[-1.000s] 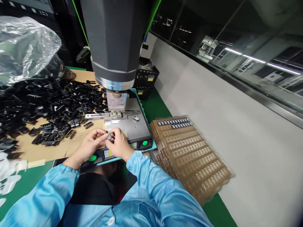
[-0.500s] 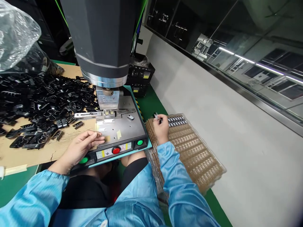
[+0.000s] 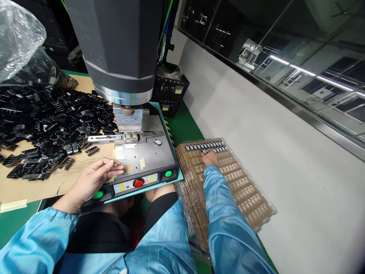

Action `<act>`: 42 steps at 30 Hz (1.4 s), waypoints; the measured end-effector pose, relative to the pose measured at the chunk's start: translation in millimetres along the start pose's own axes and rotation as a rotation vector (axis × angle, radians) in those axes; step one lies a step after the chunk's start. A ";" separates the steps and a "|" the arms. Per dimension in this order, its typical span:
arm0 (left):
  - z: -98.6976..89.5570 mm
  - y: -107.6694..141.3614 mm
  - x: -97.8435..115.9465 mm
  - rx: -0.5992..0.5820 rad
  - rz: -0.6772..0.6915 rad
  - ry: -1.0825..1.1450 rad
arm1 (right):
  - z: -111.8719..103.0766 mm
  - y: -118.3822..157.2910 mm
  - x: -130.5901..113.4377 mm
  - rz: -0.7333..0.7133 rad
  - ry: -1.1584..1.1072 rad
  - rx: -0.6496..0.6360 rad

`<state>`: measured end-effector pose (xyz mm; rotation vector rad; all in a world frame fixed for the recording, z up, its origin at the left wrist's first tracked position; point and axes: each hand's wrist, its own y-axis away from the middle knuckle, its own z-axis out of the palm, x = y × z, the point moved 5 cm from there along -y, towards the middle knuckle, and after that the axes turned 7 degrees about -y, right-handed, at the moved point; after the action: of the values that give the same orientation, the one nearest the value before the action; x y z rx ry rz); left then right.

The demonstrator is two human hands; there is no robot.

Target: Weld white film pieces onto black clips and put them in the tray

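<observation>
My right hand [image 3: 210, 158] is over the clear plastic tray [image 3: 248, 190], its fingertips closed on a small black-and-white part [image 3: 203, 151] at the row below the filled top row. Much of that part is hidden by my fingers. Similar small parts [image 3: 203, 146] stand side by side along the tray's upper edge. My left hand [image 3: 97, 174] hovers at the front left of the press's metal plate [image 3: 149, 158], fingers loosely curved with nothing visible in them. Under the press head, a metal fixture [image 3: 131, 137] sits on the plate. One small grey-and-black part [image 3: 157, 142] lies to its right.
A large pile of black plastic parts [image 3: 51, 125] covers cardboard on the left, beside a clear bag [image 3: 19, 42]. The dark press head [image 3: 116, 49] hangs overhead. Green buttons [image 3: 168, 174] and a red button [image 3: 138, 183] line the front panel. Black bins [image 3: 171, 85] stand behind; a white wall [image 3: 256, 125] bounds the right.
My right hand has moved right and down from the tray's left edge to its upper rows, bringing the small part down to the tray. My left hand stays nearly still.
</observation>
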<state>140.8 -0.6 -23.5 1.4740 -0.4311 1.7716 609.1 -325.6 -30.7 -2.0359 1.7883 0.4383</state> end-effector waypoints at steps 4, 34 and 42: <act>1.7 0.7 2.2 0.002 -0.002 -0.020 | 6.4 -2.2 0.9 -0.009 0.024 -0.023; 4.0 -0.5 1.7 -0.023 0.006 -0.015 | 18.0 17.5 -31.9 -0.271 0.054 -0.040; 14.3 -2.4 13.0 -0.078 0.055 -0.146 | 16.4 45.1 -90.4 -0.550 -0.329 0.086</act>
<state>152.0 -4.3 -7.9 1.5545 -0.6142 1.6763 552.6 -244.0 -5.6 -2.1324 0.9882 0.4778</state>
